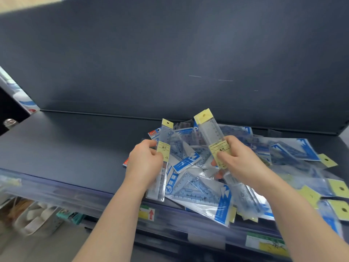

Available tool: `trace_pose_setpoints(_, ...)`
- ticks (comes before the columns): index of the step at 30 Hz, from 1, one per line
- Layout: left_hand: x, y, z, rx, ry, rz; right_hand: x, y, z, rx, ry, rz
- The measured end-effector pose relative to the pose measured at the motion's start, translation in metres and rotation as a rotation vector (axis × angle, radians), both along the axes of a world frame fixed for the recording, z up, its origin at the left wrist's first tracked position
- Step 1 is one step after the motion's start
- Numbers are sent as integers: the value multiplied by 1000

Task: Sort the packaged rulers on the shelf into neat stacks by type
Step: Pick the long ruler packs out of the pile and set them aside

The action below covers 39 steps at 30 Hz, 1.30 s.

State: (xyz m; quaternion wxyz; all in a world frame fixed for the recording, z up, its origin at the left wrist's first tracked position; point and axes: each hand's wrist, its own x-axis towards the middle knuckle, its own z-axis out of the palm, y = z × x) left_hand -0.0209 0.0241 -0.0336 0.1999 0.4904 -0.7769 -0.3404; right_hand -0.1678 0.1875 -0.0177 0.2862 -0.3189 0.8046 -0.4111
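Observation:
A jumbled pile of packaged rulers (pixel 196 188) covers the right half of the dark shelf (pixel 66 148): clear sleeves with blue-and-white set-square packs and yellow-tabbed straight rulers. My left hand (pixel 144 161) grips one straight ruler with a yellow label (pixel 164 148), held upright over the pile's left edge. My right hand (pixel 238 157) grips a thicker bundle of the same yellow-labelled straight rulers (pixel 212 133), tilted left above the pile's middle. The two packs are apart.
The shelf's left half is bare dark surface. A dark back panel (pixel 170 63) rises behind. Price labels (pixel 147 213) line the clear front rail. Below left, a white bin (pixel 37 218) holds small items. More yellow-tabbed packs (pixel 338 190) lie at the far right.

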Motion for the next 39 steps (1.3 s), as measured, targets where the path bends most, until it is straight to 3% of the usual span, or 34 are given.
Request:
trace_pose_setpoints(6,23,-4,0,30,30,36,10,-7,-5,-62,-172,-59)
trace_pose_setpoints(10,28,14,13,376,410,-12,25,-13,-7,-184,-435,-141)
trace_pose_setpoints(13,15,37,11,514,460,-131,41,-23,-10,-207,-509,-135)
trace_pose_setpoints(20,6,33,-13,95,157,-240,62,-40,-25,-231,-360,-124)
trace_pose_setpoints(24,13,1,-5,-7,62,-276,55,-43,-14,-288,-233,-223)
trace_pose_setpoints(27,26,-34,2,-114,-197,-326,40,-32,0,-35,166,-146)
trace_pose_setpoints(29,30,-42,3,-72,-257,-499,36,-24,3,220,406,-91)
trace_pose_setpoints(31,28,-36,-1,-32,-261,-700,37,-19,0,358,517,-109)
trace_pose_setpoints(34,16,-33,-17,-159,-318,-897,41,-11,-6,361,488,-194)
trace_pose_setpoints(39,-6,-41,-20,-449,-353,-790,44,19,-9,342,439,-372)
